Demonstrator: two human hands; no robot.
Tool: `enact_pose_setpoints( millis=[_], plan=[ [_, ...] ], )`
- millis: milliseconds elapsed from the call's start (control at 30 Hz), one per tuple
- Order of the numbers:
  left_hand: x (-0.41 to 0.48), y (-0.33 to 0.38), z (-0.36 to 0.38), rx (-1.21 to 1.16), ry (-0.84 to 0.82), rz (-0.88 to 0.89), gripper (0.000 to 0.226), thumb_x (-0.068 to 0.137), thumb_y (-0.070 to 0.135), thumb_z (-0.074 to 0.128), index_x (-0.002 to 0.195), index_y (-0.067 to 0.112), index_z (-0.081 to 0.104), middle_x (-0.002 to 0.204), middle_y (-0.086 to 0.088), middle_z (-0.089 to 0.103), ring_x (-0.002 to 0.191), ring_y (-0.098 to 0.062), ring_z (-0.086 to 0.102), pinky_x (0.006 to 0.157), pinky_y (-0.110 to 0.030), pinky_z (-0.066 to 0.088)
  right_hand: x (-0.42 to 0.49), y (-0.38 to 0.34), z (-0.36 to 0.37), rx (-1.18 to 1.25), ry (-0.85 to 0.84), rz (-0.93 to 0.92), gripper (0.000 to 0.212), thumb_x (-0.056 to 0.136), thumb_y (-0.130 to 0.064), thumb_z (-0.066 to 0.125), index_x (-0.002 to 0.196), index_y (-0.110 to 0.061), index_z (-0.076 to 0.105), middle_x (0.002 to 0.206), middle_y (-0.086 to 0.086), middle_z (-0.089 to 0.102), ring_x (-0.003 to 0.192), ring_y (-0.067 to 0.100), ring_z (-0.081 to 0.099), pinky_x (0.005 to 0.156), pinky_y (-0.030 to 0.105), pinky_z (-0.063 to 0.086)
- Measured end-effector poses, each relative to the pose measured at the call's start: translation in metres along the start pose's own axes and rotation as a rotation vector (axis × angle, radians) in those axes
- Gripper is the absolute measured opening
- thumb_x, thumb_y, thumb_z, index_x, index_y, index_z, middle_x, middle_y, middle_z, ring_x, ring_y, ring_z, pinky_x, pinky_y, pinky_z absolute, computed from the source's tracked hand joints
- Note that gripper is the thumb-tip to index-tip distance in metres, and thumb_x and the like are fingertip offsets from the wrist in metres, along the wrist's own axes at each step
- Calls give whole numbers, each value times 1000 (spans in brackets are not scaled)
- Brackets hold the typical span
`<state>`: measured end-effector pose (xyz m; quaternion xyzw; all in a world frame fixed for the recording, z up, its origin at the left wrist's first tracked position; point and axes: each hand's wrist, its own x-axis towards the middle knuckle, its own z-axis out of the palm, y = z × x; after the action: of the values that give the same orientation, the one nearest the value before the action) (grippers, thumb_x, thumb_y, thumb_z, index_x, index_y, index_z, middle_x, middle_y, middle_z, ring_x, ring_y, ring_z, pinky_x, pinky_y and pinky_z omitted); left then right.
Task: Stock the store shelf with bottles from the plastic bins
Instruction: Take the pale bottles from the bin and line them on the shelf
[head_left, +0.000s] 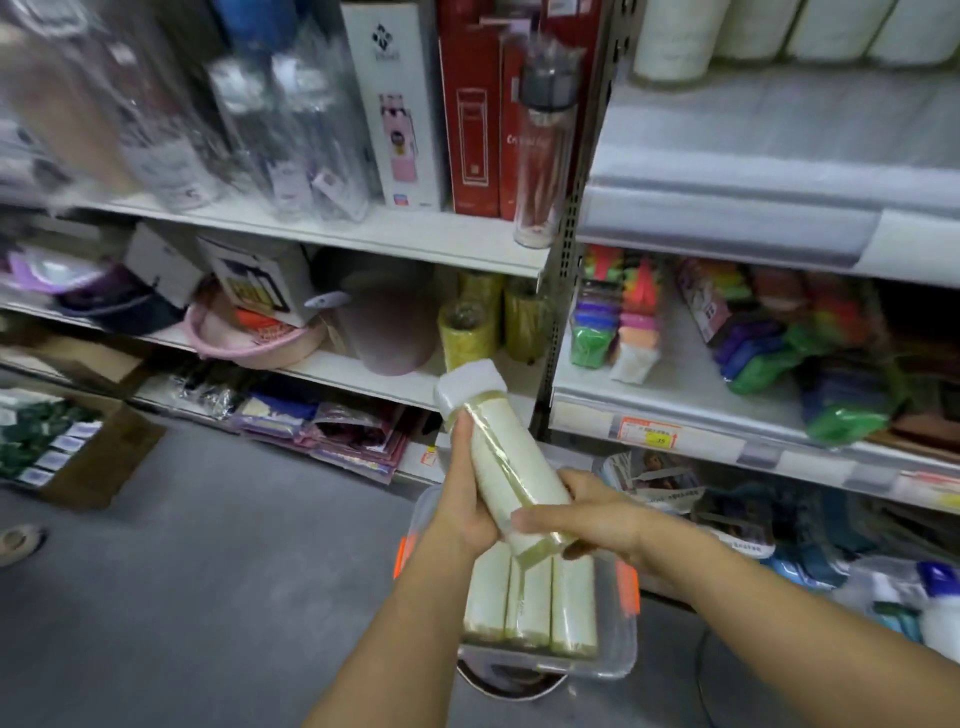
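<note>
Left hand (465, 504) and right hand (587, 519) both grip one bottle (511, 467) (cap seemingly white) above the bin (615, 654).

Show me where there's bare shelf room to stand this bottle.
Widest free patch: the upper right shelf in front of the white rolls. A smaller strip lies on the upper left shelf between the red boxes and its front edge. The middle left shelf is crowded by the pink basin, bucket and yellow rolls.

Upper shelf (415, 236) carries boxes (470, 119) and wrapped bottles (291, 130) — lower shelf (332, 366), a pink basin (260, 340) and yellow rolls (465, 332).
</note>
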<state>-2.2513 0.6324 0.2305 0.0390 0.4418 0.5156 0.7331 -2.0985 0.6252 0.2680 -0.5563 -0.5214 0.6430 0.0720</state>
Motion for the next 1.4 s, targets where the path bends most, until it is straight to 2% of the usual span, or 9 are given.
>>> enact_pose_setpoints(
  millis=[133,233,367,600,833,967,1133,1300,1400],
  plan=[
    [-28,39,27,-16,42,56,84,67,68,68,130,13,61,113,-21,70,103,-37,67,79,-48,57,-27,-48,15,-617,345,-96,98,58,-54,85,132,-18,32,122,0,48,111,20,51,86,38,50],
    [-46,58,38,-13,50,102,86,65,71,71,128,13,63,105,-19,71,95,-36,69,78,-49,58,-44,-70,21,-746,397,-166,104,54,-62,83,132,-17,31,124,0,44,111,20,47,84,36,48],
    [-67,81,50,-9,-18,188,102,46,69,85,130,14,63,122,-23,67,112,-39,65,96,-61,50,-60,-94,12,-449,253,-217,97,54,-62,86,126,-20,38,117,-6,52,103,11,55,81,31,52],
    [-99,114,75,73,-126,275,74,66,68,70,113,10,67,87,-16,74,87,-32,70,91,-53,54,-92,-123,1,-40,-21,-283,66,74,-47,79,126,-18,50,115,2,69,98,14,71,84,28,58],
    [-118,129,114,290,-213,246,73,71,71,66,113,11,69,94,-16,75,89,-31,72,90,-50,56,-110,-126,-8,51,135,-392,105,47,-67,87,132,-17,51,117,3,71,102,19,71,94,43,56],
    [-125,136,156,394,-283,252,85,72,79,59,124,12,66,108,-18,74,101,-33,70,92,-51,56,-126,-133,-26,167,264,-486,87,55,-64,85,123,-15,58,108,4,74,96,20,73,86,38,59],
    [-130,136,210,526,-346,283,68,87,71,49,127,17,61,110,-14,74,102,-31,71,86,-47,58,-145,-152,-62,279,416,-558,44,78,-44,76,111,-19,60,98,2,75,79,11,74,62,23,57],
    [-118,134,257,874,-407,422,53,95,56,55,136,22,52,119,-2,70,108,-21,67,97,-44,53,-146,-169,-113,362,578,-611,47,77,-45,75,112,-16,60,97,5,74,80,17,73,59,25,55],
    [-105,135,286,919,-456,438,56,94,50,59,139,18,49,122,-3,68,106,-19,68,89,-36,57,-142,-178,-148,350,611,-609,75,62,-58,77,121,-15,60,103,7,74,88,21,73,65,30,57]
  ],
)
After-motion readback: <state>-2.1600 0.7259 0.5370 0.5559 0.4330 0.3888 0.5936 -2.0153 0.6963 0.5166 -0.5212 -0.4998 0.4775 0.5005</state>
